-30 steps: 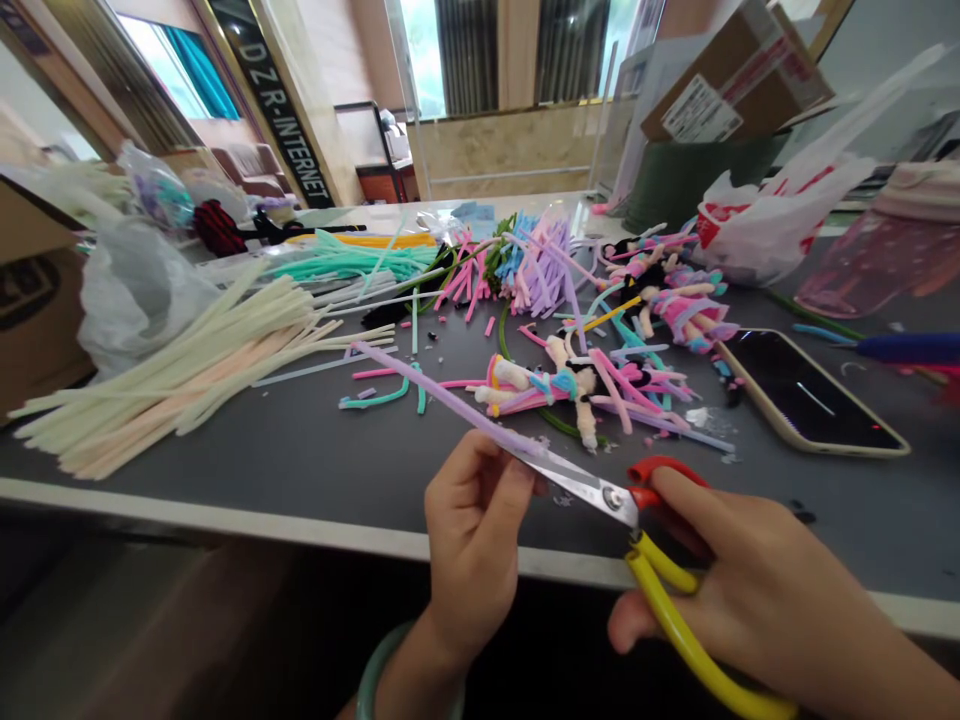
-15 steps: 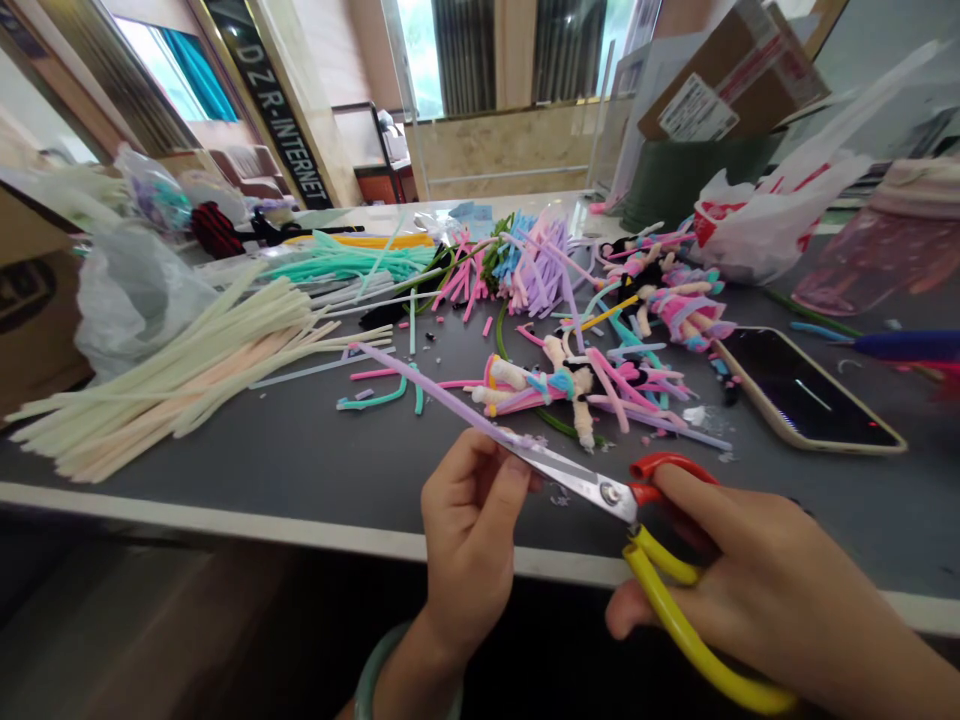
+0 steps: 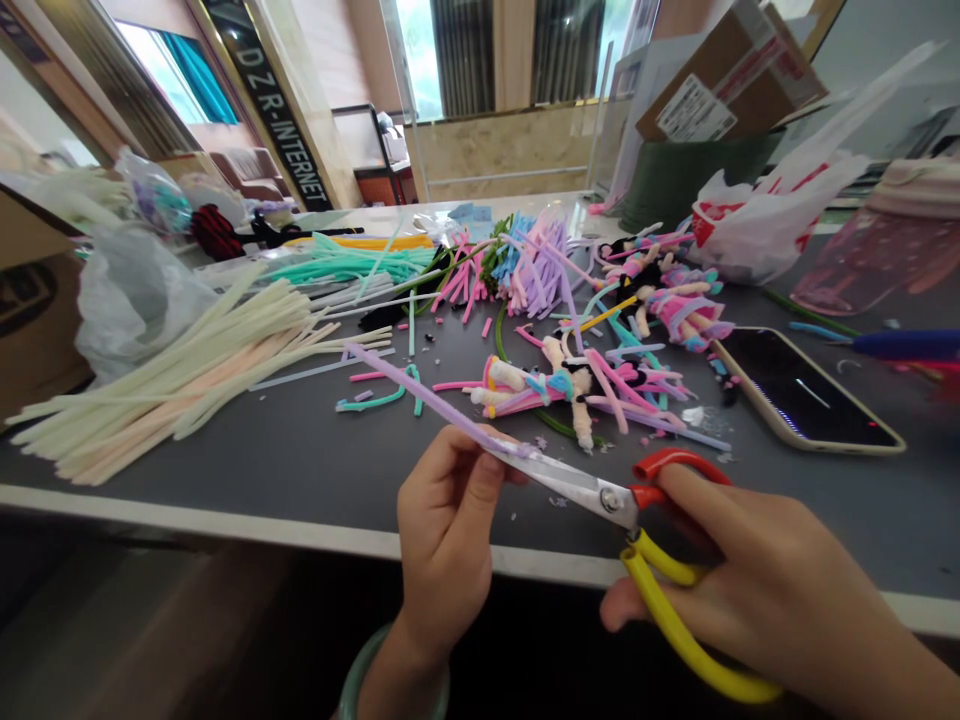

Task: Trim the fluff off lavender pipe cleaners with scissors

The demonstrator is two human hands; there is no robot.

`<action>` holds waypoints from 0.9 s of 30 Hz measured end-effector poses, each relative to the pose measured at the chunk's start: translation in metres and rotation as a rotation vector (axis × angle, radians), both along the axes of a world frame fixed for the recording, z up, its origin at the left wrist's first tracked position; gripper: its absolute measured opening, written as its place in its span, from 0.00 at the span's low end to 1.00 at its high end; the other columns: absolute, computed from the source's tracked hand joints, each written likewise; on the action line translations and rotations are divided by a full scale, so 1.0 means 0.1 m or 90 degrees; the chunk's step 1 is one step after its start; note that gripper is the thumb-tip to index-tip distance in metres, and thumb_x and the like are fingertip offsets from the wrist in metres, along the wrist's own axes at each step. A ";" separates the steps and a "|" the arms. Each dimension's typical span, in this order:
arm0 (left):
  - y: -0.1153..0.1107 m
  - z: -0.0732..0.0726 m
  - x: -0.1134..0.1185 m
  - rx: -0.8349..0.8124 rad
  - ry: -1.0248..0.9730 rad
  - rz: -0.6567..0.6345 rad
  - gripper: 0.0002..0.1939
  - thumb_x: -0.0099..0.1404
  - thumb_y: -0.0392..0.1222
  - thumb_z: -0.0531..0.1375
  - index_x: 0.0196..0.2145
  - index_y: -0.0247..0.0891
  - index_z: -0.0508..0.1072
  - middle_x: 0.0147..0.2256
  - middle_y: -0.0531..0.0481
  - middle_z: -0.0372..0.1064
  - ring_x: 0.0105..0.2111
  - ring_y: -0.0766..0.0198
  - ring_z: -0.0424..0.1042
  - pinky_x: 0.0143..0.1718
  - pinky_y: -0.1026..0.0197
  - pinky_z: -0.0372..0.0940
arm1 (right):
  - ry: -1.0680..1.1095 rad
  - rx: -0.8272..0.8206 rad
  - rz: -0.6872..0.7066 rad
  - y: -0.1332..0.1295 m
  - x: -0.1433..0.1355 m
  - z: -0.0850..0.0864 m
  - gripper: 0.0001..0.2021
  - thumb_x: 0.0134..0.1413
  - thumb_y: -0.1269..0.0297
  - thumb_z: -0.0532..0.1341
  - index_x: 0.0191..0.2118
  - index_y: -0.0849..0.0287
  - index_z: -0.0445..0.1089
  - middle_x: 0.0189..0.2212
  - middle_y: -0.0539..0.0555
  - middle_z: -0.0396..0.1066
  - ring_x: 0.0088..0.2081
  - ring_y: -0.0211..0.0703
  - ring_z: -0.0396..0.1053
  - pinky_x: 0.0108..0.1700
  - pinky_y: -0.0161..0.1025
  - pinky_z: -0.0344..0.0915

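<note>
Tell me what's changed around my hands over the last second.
Your left hand has shifted left along the lavender strip, toward its far end. Nothing was newly taken hold of or let go: that hand still pinches the strip, and your right hand still holds the scissors against it. The doll and phone stayed put.

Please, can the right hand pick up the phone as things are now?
Probably not without letting go: the right hand holds the scissors, though the phone lies uncovered just beyond it.
</note>
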State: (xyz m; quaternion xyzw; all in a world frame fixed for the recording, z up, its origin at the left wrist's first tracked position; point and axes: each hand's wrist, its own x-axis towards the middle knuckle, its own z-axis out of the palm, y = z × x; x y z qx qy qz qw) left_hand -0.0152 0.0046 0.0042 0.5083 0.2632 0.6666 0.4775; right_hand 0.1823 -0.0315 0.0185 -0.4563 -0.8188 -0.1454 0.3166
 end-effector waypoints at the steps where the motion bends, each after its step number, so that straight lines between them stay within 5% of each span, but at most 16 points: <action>1: 0.00 0.00 0.00 0.000 0.002 0.003 0.05 0.69 0.40 0.62 0.37 0.43 0.79 0.30 0.55 0.74 0.31 0.70 0.71 0.36 0.71 0.68 | -0.001 0.006 -0.001 0.00 0.00 0.00 0.20 0.59 0.41 0.55 0.30 0.53 0.59 0.14 0.42 0.62 0.13 0.33 0.57 0.16 0.33 0.56; 17: -0.02 0.05 0.09 -0.035 -0.117 -0.007 0.02 0.61 0.41 0.70 0.34 0.45 0.83 0.27 0.54 0.75 0.27 0.70 0.72 0.31 0.73 0.70 | -0.051 0.003 -0.061 0.00 -0.04 0.01 0.29 0.59 0.31 0.46 0.34 0.55 0.61 0.16 0.47 0.66 0.15 0.41 0.67 0.17 0.36 0.59; 27: -0.04 0.00 0.13 -0.046 -0.085 0.060 0.03 0.59 0.43 0.71 0.31 0.43 0.81 0.25 0.53 0.75 0.25 0.68 0.72 0.27 0.70 0.70 | -0.049 -0.014 -0.056 0.00 -0.03 -0.03 0.27 0.56 0.33 0.52 0.34 0.56 0.62 0.18 0.50 0.70 0.16 0.43 0.69 0.18 0.37 0.60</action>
